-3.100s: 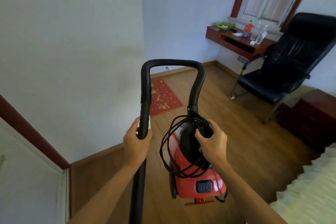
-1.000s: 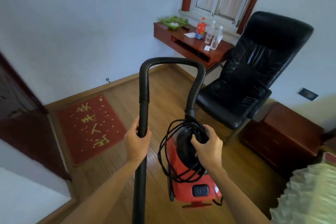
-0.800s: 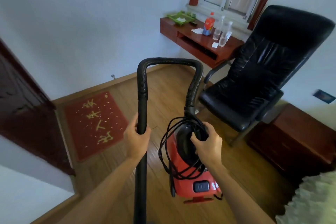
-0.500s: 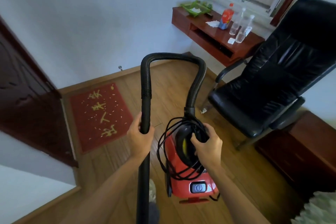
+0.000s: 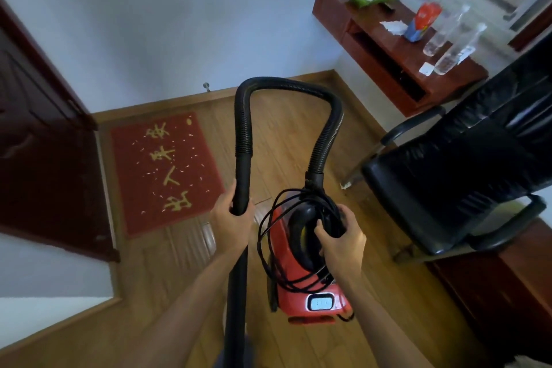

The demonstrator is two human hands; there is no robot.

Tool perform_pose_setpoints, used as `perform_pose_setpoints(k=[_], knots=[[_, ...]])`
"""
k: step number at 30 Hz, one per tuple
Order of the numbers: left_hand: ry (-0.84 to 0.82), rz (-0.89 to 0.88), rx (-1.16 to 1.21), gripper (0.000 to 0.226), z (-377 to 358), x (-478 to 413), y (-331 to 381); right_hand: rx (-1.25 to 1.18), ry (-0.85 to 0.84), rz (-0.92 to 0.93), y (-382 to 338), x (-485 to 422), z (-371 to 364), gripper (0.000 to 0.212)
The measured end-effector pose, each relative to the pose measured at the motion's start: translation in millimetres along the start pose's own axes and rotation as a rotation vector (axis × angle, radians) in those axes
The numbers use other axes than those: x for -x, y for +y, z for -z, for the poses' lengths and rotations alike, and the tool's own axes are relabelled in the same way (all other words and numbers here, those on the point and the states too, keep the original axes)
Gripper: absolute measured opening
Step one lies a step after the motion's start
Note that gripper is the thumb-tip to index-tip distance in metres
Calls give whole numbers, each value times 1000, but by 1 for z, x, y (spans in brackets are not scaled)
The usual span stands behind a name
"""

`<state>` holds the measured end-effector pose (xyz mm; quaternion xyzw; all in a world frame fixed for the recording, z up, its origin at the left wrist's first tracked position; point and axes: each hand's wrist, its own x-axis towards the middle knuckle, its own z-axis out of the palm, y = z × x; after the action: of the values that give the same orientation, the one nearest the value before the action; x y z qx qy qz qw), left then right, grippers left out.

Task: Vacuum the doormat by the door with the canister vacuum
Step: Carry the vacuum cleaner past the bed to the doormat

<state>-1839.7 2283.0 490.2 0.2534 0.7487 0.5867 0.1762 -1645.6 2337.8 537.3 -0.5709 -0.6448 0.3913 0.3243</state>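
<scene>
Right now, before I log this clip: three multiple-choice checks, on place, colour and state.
1. Where does the doormat lie? A) under the chair B) on the floor beside the door C) on the desk
2. The canister body is: A) blue B) red C) white
3. The power cord is: A) coiled on the canister B) plugged into a wall C) trailing across the mat
Answers: 1 B, it lies alongside the door; 2 B, red shell under the right hand; 3 A, loops gathered at the handle.
</scene>
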Motion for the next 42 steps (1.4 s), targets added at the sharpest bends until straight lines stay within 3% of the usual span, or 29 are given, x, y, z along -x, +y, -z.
perform_pose_setpoints(k=[12, 18, 23, 31, 36, 42], knots=[[78, 110, 13, 55, -5, -43, -38, -31, -125, -3, 18, -62, -49, 33], [119, 198, -2, 54, -15, -44, -67, -39, -225, -37, 57, -78, -68, 19], [129, 253, -66, 45, -35, -45, -97, -59, -245, -84, 94, -94, -86, 20], [78, 394, -67, 52, -100, -59, -180, -20, -243, -143, 183, -129, -149, 30], [71, 487, -57, 56, -135, -63, -265, -27, -265, -157, 255, -148, -184, 47], [70, 597, -86, 65, -162, -57, -365, 2, -331, -146, 339, -163, -230, 51]])
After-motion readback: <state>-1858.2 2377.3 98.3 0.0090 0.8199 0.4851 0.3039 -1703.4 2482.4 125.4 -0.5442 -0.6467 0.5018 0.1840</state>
